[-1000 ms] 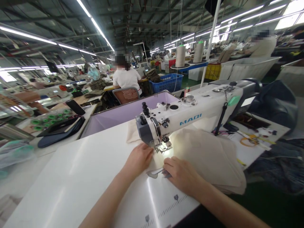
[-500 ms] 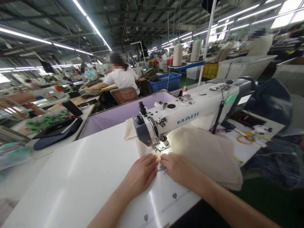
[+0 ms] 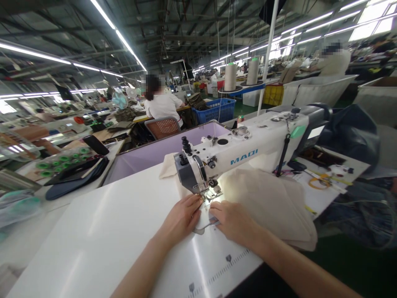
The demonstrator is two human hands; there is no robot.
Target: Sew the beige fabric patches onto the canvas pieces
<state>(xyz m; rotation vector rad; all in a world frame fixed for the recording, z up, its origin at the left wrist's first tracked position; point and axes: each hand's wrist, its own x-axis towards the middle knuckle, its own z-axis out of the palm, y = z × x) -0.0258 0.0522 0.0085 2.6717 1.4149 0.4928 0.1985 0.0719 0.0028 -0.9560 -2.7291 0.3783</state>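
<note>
A white sewing machine (image 3: 245, 151) with MAQI lettering stands over the white table. Beige fabric (image 3: 266, 203) lies under its arm, and a smaller part shows behind the head. My left hand (image 3: 182, 217) rests left of the presser foot (image 3: 212, 193), fingers stretched towards it and thumb apart, fingertips on the fabric's edge. On the near right of the foot, my right hand (image 3: 232, 219) has bent fingers closed at the fabric's front edge; its thumb is partly hidden. Between my hands, a pale plate with a dark edge (image 3: 203, 229) shows.
A lilac-lined bin (image 3: 139, 157) stands behind the table. Two thread cones (image 3: 230, 78) stand beyond the machine. Scissors-like tools and an orange tape roll (image 3: 319, 181) lie at right. A co-worker in a white top (image 3: 164, 105) sits ahead, near a blue basket (image 3: 217, 109).
My left hand has shifted slightly left and away from my right, opening a gap between the fingertips. More of the plate under them shows. The co-worker's arm has drawn in.
</note>
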